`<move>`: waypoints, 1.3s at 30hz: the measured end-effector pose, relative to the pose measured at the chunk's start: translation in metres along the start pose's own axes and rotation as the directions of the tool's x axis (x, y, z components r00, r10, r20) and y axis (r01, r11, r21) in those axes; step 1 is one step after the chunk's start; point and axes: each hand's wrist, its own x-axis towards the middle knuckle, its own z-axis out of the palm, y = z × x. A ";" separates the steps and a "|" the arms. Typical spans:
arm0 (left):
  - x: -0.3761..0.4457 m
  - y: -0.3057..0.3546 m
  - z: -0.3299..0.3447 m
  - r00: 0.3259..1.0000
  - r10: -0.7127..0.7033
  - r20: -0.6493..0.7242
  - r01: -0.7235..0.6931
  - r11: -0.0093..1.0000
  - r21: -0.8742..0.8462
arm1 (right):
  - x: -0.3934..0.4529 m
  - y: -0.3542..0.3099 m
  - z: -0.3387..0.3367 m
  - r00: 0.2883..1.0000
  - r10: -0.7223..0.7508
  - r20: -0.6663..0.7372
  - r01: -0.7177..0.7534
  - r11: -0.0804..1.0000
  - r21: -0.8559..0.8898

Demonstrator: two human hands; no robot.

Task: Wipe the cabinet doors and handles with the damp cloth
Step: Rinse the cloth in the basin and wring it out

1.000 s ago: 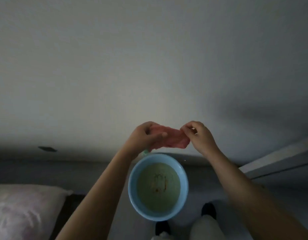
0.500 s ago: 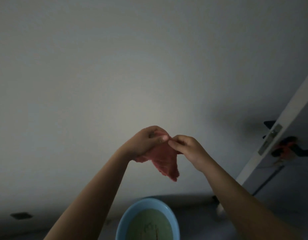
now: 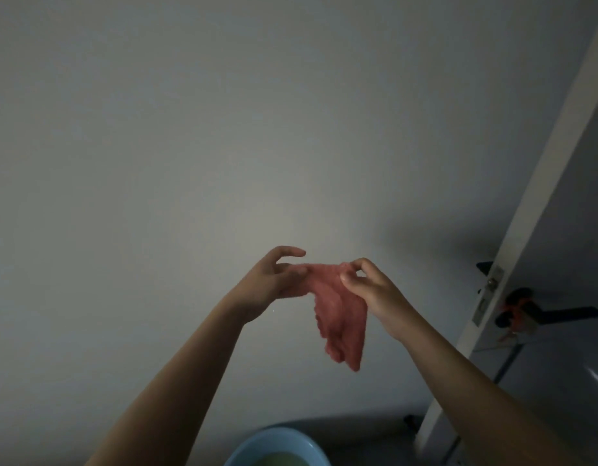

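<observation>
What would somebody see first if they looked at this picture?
First the pink cloth, hanging in the middle in front of a plain pale wall. The right hand pinches its top edge, and the left hand holds the other top corner with its fingers loosely spread. Next, the blue basin sits at the bottom edge, and a door handle shows at the right.

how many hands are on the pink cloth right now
2. The left hand holds the pink cloth at its upper left edge; the right hand pinches its top right corner. The rest of the cloth hangs free.
</observation>
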 end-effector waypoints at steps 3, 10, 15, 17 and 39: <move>0.001 0.000 0.007 0.991 0.112 -0.074 -0.098 0.981 0.168 | 0.001 0.001 -0.001 0.999 -0.032 -0.042 0.034 0.998 0.059; 0.001 -0.002 0.002 1.000 0.003 -0.009 -0.003 1.000 -0.014 | 0.006 0.000 0.002 0.978 -0.182 -0.099 0.177 0.983 -0.056; 0.003 0.004 -0.009 0.996 -0.068 0.050 0.055 0.972 0.228 | 0.016 -0.013 0.000 0.983 -0.183 -0.001 0.179 0.963 -0.201; 0.007 0.007 -0.013 0.997 -0.061 0.056 0.038 0.938 0.345 | 0.022 -0.022 -0.002 0.973 -0.225 0.043 0.226 0.916 -0.331; 0.056 0.033 0.040 0.996 0.070 0.049 -0.079 0.973 0.218 | 0.012 -0.026 -0.064 0.996 0.015 -0.090 0.009 0.966 0.260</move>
